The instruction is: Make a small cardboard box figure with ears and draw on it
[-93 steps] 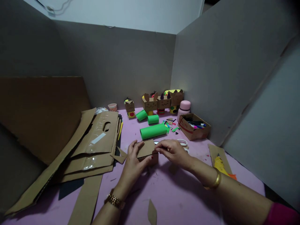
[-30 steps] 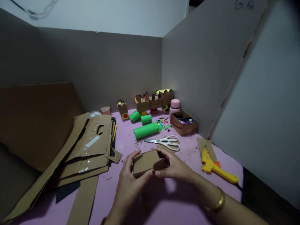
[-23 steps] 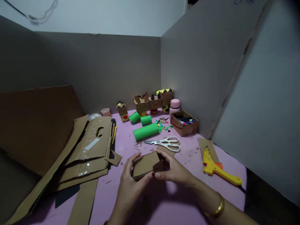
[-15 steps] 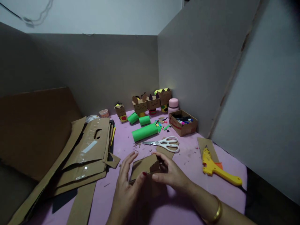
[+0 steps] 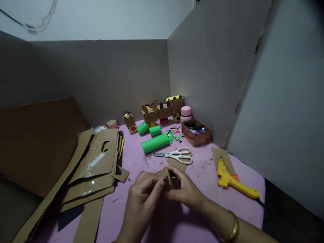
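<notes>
A small folded cardboard box [image 5: 168, 177] is held between my two hands over the near part of the table. My right hand [image 5: 186, 189] grips its right end, thumb below and fingers over the top edge. Bent around the left side, my left hand [image 5: 144, 195] presses thumb and fingertips against the cardboard and covers much of it. White-handled scissors [image 5: 177, 154] lie just beyond the hands, partly on a flat cardboard scrap [image 5: 178, 166]. Behind them rests a long green paper tube [image 5: 156, 143].
Stacked cardboard sheets [image 5: 88, 162] cover the left side. A yellow glue gun [image 5: 231, 180] lies on the right. An open box of pens [image 5: 198, 136], a pink bottle [image 5: 186, 113] and cardboard animal figures [image 5: 151, 115] stand at the back, near paper scraps [image 5: 174, 135].
My left hand has moved right and closed over the box's left part, hiding more of it. The right hand keeps its hold. The view has shifted slightly.
</notes>
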`<state>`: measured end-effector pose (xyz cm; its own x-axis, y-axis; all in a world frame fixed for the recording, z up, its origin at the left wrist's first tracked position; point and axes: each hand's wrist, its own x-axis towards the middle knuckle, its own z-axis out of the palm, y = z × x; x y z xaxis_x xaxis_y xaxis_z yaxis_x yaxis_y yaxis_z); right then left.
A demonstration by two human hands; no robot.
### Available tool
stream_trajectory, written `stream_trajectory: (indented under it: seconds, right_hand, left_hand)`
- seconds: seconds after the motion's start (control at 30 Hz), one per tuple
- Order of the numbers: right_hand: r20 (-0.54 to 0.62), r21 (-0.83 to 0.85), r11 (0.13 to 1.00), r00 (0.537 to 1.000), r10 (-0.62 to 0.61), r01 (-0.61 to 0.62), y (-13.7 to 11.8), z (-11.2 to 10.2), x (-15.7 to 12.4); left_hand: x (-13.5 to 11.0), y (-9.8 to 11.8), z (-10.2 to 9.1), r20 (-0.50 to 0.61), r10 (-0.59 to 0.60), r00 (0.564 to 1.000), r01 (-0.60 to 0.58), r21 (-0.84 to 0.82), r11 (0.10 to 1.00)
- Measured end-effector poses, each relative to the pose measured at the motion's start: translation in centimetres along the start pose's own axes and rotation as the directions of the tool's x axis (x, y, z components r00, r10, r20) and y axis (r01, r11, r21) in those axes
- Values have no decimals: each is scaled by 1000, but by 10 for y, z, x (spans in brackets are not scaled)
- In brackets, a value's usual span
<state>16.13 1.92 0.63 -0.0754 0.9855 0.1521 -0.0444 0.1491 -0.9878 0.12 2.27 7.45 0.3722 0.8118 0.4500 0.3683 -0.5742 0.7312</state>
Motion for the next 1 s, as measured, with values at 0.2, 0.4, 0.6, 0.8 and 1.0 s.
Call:
stream_trajectory:
  seconds: [0.2,0.4,0.6,0.8,1.0]
  right_hand:
    - [-2,29,1000,1000,8,-8,3,1,0]
    - [-3,39,999,1000,6,-6,5,2,0]
    - [1,57,998,1000,30,-30,4,3,0]
    - [-13,10,1000,999,29,-29,3,2,0]
    - [-4,26,1000,1000,9,-9,2,3,-1]
  left_hand:
    - [-2,-3,0,2,-55,998,55,-34,998]
    - [-2,-7,1,0,-64,998,63,-51,997]
    - [-3,-6,0,10,-74,997,75,-55,996]
    - [-2,-7,0,9,-81,997,82,-54,995]
    - [-1,-5,1,19,-86,996,87,-50,995]
